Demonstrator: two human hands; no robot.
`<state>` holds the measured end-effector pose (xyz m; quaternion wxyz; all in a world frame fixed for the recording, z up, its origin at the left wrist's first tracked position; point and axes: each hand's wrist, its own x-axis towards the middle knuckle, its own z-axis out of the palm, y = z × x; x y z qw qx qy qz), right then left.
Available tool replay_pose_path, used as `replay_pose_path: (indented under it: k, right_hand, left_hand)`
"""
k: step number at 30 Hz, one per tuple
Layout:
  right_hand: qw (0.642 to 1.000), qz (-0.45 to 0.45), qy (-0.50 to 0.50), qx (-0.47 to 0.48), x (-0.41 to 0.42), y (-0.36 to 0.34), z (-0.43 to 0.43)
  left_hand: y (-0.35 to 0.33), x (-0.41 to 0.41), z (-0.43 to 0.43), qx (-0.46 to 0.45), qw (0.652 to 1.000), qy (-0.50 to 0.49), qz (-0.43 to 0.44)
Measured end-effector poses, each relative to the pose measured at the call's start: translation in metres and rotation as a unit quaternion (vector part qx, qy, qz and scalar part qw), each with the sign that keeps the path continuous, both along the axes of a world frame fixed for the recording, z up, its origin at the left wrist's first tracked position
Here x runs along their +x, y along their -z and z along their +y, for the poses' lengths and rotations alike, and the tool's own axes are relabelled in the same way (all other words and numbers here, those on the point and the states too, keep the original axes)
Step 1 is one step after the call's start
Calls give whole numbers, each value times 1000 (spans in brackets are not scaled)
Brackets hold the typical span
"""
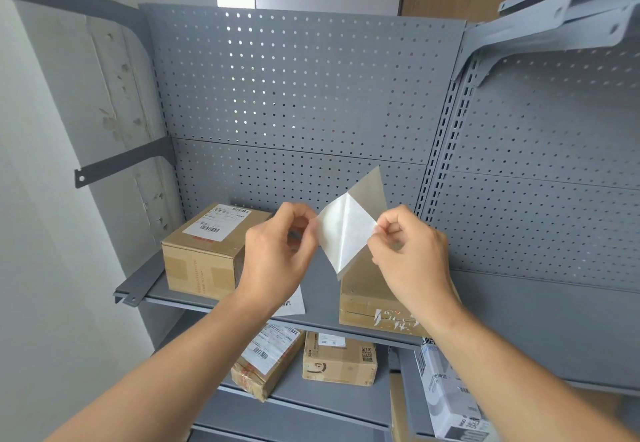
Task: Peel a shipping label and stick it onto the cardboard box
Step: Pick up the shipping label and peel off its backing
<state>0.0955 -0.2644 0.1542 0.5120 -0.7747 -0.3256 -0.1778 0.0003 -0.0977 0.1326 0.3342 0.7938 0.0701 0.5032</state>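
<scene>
I hold a shipping label [341,234] in the air in front of the shelf, its white shiny side facing me, partly peeled from a grey backing sheet [372,190] that stands up behind it. My left hand [277,251] pinches the label's left corner. My right hand [408,254] pinches the right corner where the two layers part. Directly below and behind my right hand a cardboard box [367,303] with torn tape on its front sits on the grey shelf [162,289]. Its top is mostly hidden by the label and my hand.
A labelled cardboard box [204,251] stands at the shelf's left. A loose label sheet [292,305] lies on the shelf under my left wrist. The lower shelf holds two more labelled boxes [266,362] [339,360] and a white carton [450,396]. A perforated back panel [294,95] rises behind.
</scene>
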Motion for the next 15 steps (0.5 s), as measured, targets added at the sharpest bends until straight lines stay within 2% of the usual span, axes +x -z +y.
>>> replay_pose_path:
  k: [4, 6, 11, 15]
  right_hand:
    - [997, 58, -3, 41, 0, 1, 2]
    - [997, 66, 6, 48, 0, 0, 5]
    - [997, 68, 33, 24, 3, 0, 3]
    - [997, 43, 64, 0, 5, 1, -3]
  left_hand:
    - [2, 1, -3, 102, 995, -12, -18]
    - [3, 2, -4, 124, 992, -9, -19]
    - [1, -1, -1, 2, 1000, -19, -3]
    - [-1, -4, 1, -19, 999, -28, 1]
